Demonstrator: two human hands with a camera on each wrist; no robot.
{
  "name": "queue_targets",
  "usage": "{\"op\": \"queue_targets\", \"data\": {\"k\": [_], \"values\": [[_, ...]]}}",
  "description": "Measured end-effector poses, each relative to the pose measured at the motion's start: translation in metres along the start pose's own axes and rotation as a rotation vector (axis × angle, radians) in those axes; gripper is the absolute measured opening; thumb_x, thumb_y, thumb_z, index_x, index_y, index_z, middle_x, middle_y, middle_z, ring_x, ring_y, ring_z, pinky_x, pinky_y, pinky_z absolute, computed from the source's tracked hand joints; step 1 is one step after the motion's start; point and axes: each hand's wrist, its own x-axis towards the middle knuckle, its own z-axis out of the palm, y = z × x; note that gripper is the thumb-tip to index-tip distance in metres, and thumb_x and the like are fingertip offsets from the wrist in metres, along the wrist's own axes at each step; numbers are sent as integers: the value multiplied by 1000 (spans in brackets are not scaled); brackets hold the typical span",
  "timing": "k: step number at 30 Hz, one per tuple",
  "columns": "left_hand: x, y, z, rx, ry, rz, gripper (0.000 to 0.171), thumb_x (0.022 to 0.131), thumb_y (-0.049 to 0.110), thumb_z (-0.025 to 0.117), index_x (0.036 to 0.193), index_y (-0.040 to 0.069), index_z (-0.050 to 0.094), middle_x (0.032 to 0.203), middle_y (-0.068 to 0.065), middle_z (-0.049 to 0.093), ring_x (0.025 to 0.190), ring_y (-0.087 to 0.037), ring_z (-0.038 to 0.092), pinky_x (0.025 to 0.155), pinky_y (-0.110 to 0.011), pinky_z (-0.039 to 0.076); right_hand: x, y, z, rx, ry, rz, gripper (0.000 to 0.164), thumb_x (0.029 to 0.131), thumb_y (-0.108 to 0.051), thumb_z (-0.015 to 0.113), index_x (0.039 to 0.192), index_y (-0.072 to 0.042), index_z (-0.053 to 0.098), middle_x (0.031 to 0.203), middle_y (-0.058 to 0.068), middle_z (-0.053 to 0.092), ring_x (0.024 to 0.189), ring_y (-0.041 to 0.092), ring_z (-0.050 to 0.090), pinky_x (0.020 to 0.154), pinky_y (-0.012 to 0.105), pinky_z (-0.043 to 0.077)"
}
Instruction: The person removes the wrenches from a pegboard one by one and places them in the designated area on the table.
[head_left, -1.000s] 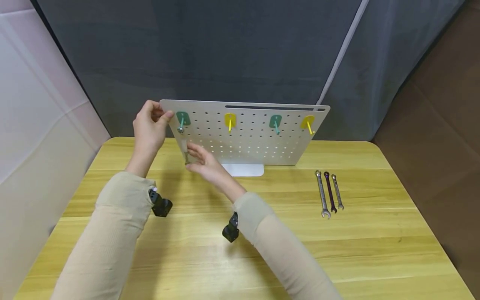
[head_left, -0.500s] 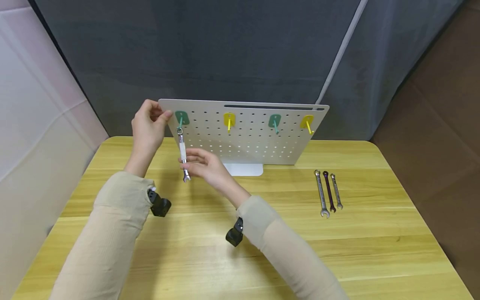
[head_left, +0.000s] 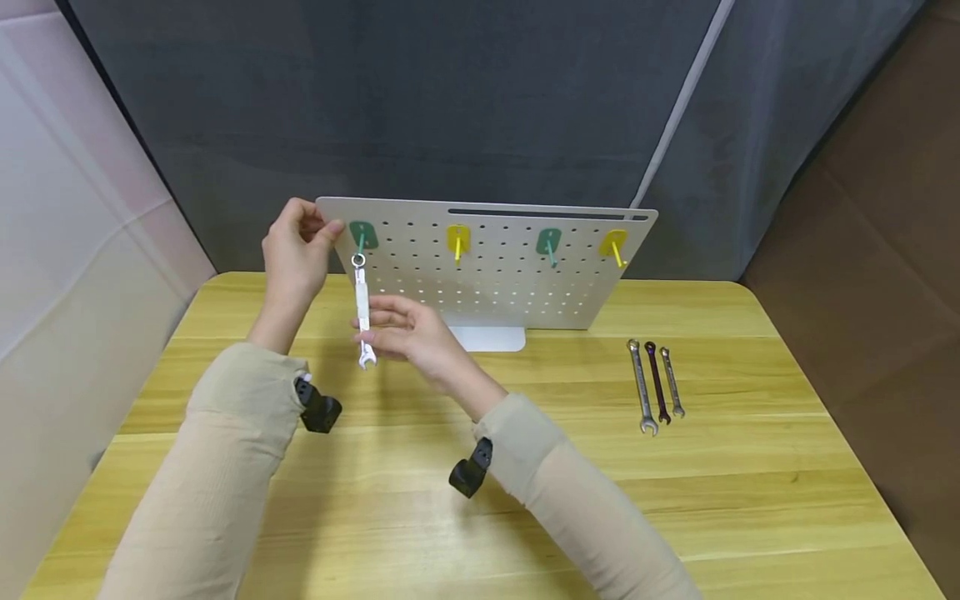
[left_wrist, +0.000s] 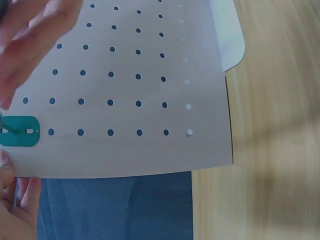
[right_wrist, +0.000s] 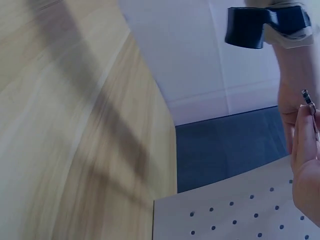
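At the top left corner of a white pegboard point(head_left: 495, 275), my left hand point(head_left: 296, 250) pinches the edge beside a green hook point(head_left: 363, 236). My right hand point(head_left: 412, 333) holds a silver combination wrench point(head_left: 363, 304) between thumb and fingers near its lower, open-jaw end. The wrench hangs almost upright, its ring end up at the green hook's tip; whether the ring is around the peg I cannot tell. In the right wrist view only the end of the wrench point(right_wrist: 309, 102) shows between the fingers. The left wrist view shows the hook's green base point(left_wrist: 20, 131).
Farther right on the board are a yellow hook point(head_left: 458, 240), another green hook point(head_left: 549, 243) and another yellow hook point(head_left: 613, 244). On the wooden table point(head_left: 570, 483) at right lie a silver wrench point(head_left: 642, 387), a dark purple one point(head_left: 657, 383) and a smaller silver one point(head_left: 672, 382).
The right hand has drawn back slightly from the board and lowered, and the wrench now shows along its length, its lower end swung slightly left. The left hand stays on the board's corner.
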Motion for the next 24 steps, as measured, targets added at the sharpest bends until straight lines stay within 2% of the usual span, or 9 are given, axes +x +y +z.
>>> {"op": "queue_targets", "data": {"k": [5, 11, 13, 16, 24], "values": [[0, 0, 0, 6, -8, -3, 31, 95, 21, 58, 116, -1, 54, 111, -17, 63, 81, -3, 46, 70, -12, 37, 0, -3, -1, 33, -15, 1, 47, 91, 8, 54, 136, 4, 43, 130, 30, 53, 117, 44, 56, 93, 35, 53], [0, 0, 0, 7, -4, -1, 31, 95, 22, 58, 115, -1, 54, 110, -16, 63, 80, -1, 45, 70, -12, 37, -1, -5, -1, 39, -28, -8, 48, 91, 8, 54, 137, 4, 43, 131, 30, 53, 107, 33, 65, 92, 37, 53], [0, 0, 0, 10, -7, -3, 31, 95, 22, 58, 116, -1, 54, 110, -16, 63, 80, -1, 45, 70, -12, 37, -2, -5, -2, 41, -31, -11, 48, 91, 7, 55, 138, 4, 42, 131, 29, 53, 109, 35, 64, 92, 36, 53], [-1, 0, 0, 12, -9, -3, 32, 95, 23, 58, 116, -1, 54, 111, -16, 63, 79, 0, 44, 71, -12, 37, -2, -6, -2, 26, -29, -14, 48, 91, 6, 56, 138, 3, 43, 131, 28, 54, 115, 40, 59, 92, 35, 53], [-2, 0, 0, 2, 3, 2, 30, 95, 22, 57, 114, -1, 53, 109, -17, 62, 81, -3, 45, 69, -12, 37, -4, -5, -9, -20, 13, -21, 46, 92, 3, 56, 136, 0, 44, 130, 26, 56, 113, 37, 61, 93, 34, 53]]}}
